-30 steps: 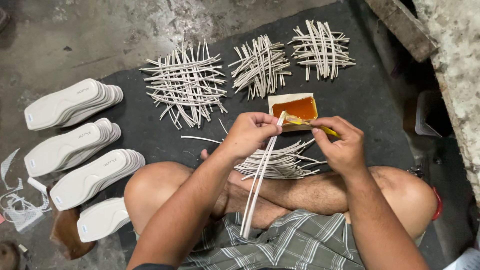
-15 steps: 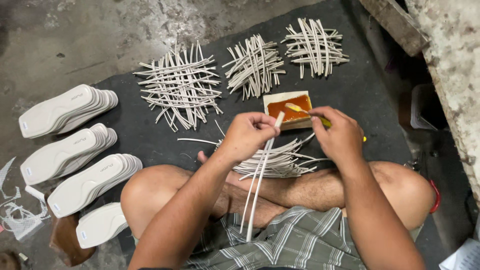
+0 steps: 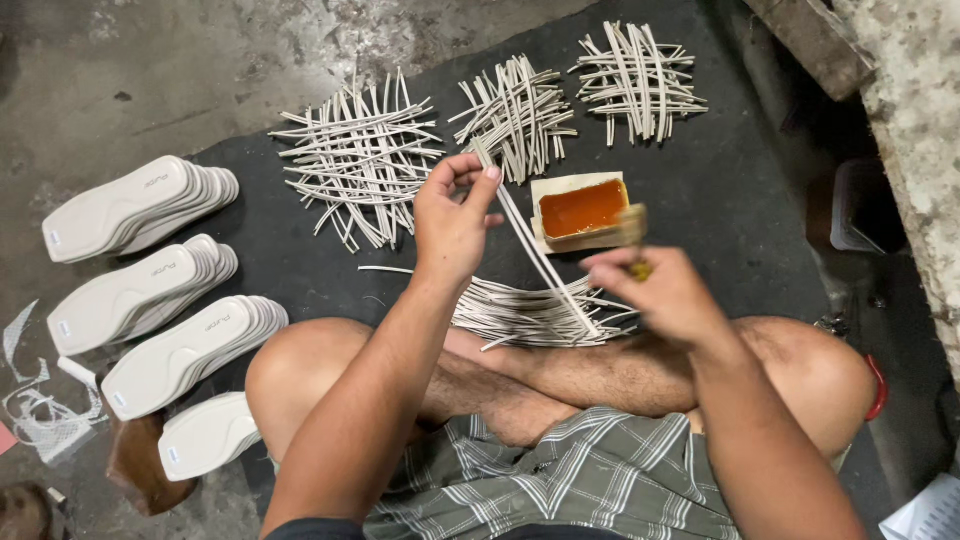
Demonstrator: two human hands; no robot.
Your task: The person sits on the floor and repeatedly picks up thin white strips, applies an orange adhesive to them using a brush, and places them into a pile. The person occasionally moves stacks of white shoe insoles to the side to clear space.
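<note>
A thin white strip [image 3: 530, 250] is pinched at its upper end between my left hand's [image 3: 452, 220] thumb and fingers; it slants down to the loose heap of white strips [image 3: 530, 312] lying on the dark mat [image 3: 740, 190] in front of my crossed legs. My right hand [image 3: 665, 295] is closed around a small yellow-handled brush [image 3: 635, 238], blurred, held just beside the shallow rectangular tray of orange glue [image 3: 583, 209]. I count three crisscrossed stacks of white strips at the far side of the mat: a large one [image 3: 355, 160], a middle one [image 3: 515, 115] and a right one [image 3: 640, 80]. On the concrete floor [image 3: 120, 80] to my left, I see three fanned piles of white shoe insoles [image 3: 150, 270] and one further white insole [image 3: 205, 435] nearer my knee.
</note>
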